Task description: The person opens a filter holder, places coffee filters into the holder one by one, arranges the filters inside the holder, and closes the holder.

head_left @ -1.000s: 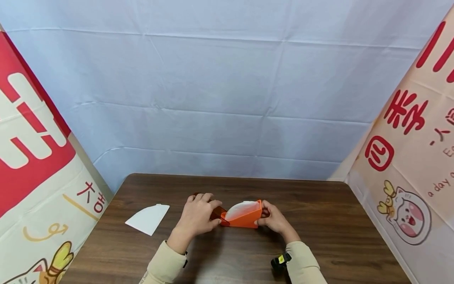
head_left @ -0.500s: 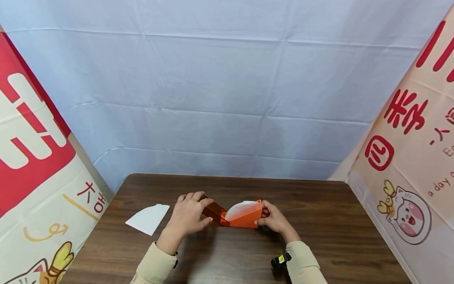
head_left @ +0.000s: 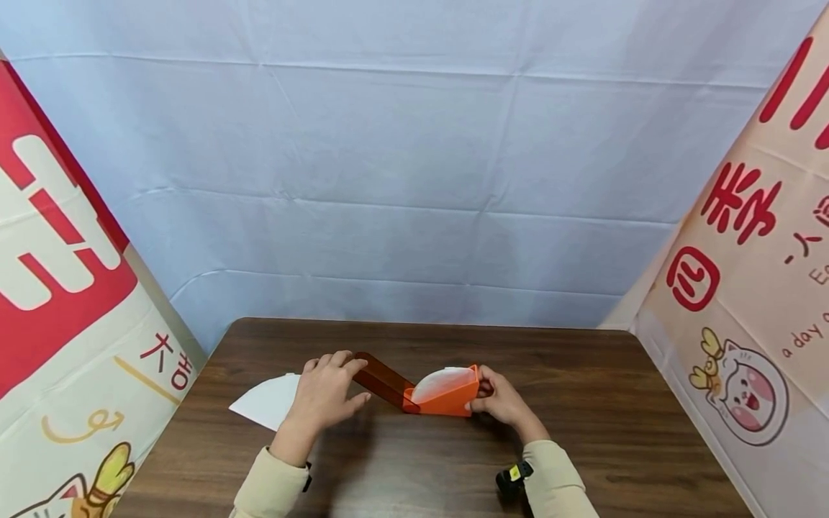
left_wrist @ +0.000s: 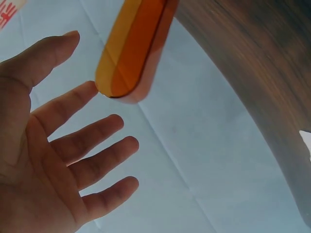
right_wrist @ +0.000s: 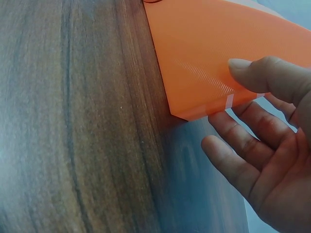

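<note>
An orange plastic filter case (head_left: 447,401) stands on the table with white cone-shaped paper filters (head_left: 443,381) upright inside. Its see-through brown lid (head_left: 386,381) is swung out to the left, slanting upward. My right hand (head_left: 501,397) grips the case's right end, the thumb on the near side, as the right wrist view confirms. Fingers spread and fairly straight, my left hand (head_left: 322,396) is beside the lid's free end. In the left wrist view the index fingertip meets the lid's tip (left_wrist: 121,73); I cannot tell if they touch.
A white paper filter (head_left: 265,399) lies on the left of the brown wooden table (head_left: 583,403), partly covered by my left hand. A pale blue cloth (head_left: 388,158) hangs behind the table, and printed cloths hang at both sides.
My left hand has moved left, off the lid, uncovering it and now covering part of the loose filter. The lid has tipped lower to the left. My right hand and the case stay put.
</note>
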A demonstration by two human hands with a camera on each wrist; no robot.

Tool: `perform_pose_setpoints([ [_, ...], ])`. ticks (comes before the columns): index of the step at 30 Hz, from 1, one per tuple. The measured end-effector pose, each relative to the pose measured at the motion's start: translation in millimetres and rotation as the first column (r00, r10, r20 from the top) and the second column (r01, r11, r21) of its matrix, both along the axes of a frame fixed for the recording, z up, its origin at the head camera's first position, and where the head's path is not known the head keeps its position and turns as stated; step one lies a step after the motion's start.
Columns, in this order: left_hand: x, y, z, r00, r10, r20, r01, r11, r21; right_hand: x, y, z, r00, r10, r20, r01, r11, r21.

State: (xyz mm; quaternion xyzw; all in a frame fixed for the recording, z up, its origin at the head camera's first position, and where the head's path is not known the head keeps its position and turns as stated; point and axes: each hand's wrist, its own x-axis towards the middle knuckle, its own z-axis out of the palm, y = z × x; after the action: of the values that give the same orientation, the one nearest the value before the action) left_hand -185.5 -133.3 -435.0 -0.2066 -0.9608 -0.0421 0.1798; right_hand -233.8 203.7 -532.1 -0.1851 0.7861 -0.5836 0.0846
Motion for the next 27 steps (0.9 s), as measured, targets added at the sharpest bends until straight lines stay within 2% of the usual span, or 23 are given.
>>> perform_pose_setpoints([
  [6,-0.7,-10.0,-6.8,1.0,0.016,0.011,-0.016,1.0,0.009,1.1,0.3,1.4,1.0,0.004,0.019,-0.004,1.0,-0.013],
  [13,-2.7,-18.2,-11.5,0.999,0.031,0.018,-0.032,0.998,0.046,14.2,-6.7,29.2,1.0,0.009,0.026,-0.009,1.0,-0.009],
  [23,-5.8,-32.7,-18.1,0.995,0.082,0.056,-0.086,0.994,0.068,14.6,-6.5,29.7,1.0,0.007,0.017,-0.007,1.0,0.001],
  [27,-6.2,-38.2,-20.6,0.995,0.092,0.045,-0.095,0.993,0.068,15.1,-6.8,30.2,1.0,0.009,0.016,-0.009,1.0,0.002],
])
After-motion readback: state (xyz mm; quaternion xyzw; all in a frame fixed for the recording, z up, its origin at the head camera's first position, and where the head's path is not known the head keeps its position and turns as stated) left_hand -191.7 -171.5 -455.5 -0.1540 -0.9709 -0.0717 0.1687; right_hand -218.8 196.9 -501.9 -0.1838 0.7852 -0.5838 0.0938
